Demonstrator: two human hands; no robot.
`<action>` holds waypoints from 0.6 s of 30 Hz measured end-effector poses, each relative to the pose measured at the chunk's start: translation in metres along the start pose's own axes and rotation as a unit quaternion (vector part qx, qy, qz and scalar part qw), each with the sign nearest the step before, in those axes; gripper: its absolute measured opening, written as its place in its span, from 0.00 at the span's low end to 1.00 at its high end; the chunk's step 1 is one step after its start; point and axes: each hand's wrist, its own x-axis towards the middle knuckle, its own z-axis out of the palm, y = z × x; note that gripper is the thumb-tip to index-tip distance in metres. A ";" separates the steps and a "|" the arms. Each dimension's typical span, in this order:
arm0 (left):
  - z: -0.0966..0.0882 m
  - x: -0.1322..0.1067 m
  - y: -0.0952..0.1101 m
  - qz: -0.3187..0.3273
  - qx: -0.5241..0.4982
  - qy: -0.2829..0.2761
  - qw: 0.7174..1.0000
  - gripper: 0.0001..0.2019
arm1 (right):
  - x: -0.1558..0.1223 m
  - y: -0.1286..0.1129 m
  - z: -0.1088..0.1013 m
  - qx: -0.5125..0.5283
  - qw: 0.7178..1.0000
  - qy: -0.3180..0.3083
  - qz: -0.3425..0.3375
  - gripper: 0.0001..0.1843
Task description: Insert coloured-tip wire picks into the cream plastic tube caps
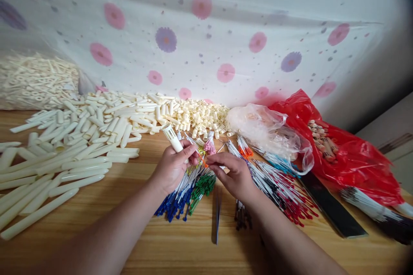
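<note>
Your left hand (171, 165) has its grip closed around a cream plastic tube with a slotted end (174, 141), its long axis slanting far left to near right above the wooden bench (174, 245). Your right hand (230, 174), fingertips narrowed, sits just right of the tube; whether it holds the small orange piece (203, 161) I cannot tell.

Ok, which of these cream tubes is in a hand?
The slotted-ended cream tube, gripped in the left hand, its slotted end sticking out above the thumb; the plain cream tubes lie heaped on the table.
</note>
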 end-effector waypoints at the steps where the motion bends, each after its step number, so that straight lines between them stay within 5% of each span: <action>1: 0.000 0.000 0.000 -0.006 0.001 -0.001 1.000 0.11 | 0.000 -0.002 0.000 -0.039 0.998 0.002 -0.056 0.11; 5: 0.002 -0.002 -0.003 -0.029 -0.001 -0.008 1.000 0.12 | 0.002 -0.012 0.001 -0.124 0.976 0.019 -0.175 0.13; 13: 0.006 -0.009 -0.006 -0.041 0.016 -0.089 0.995 0.12 | 0.000 -0.017 0.000 -0.150 0.968 0.055 -0.192 0.10; 18: 0.001 -0.008 -0.001 0.046 0.214 -0.116 0.969 0.13 | -0.001 -0.036 -0.018 -0.155 0.961 0.129 -0.190 0.13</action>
